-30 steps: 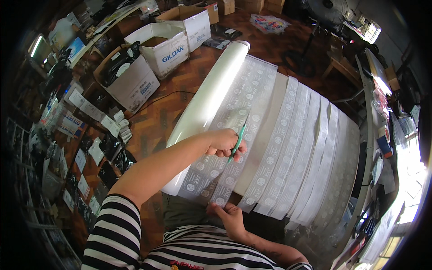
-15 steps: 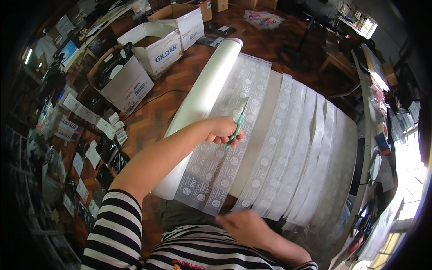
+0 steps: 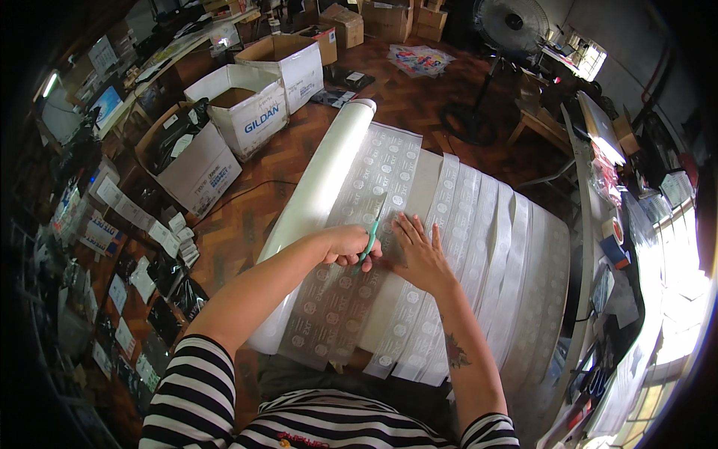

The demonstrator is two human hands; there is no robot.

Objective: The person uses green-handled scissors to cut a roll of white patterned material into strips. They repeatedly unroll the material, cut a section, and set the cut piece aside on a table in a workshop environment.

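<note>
Scissors (image 3: 371,241) along sheet (image 3: 318,318), blades (image 3: 381,206) forward

Our left forearm (image 3: 269,292) slants in from eight o'clock toward two, ending in our left hand (image 3: 351,245), its fingers curled inward. Just beside it, at three o'clock, our right hand (image 3: 422,258) is palm down, fingers extended toward eleven o'clock, its tattooed forearm (image 3: 470,348) angled up from five.

Mostly dim; daylight through the right-hand window (image 3: 682,288) burns out to white, and bright glare streaks the pale roll (image 3: 327,196). Fisheye distortion bends straight lines near the blackened rim.
</note>
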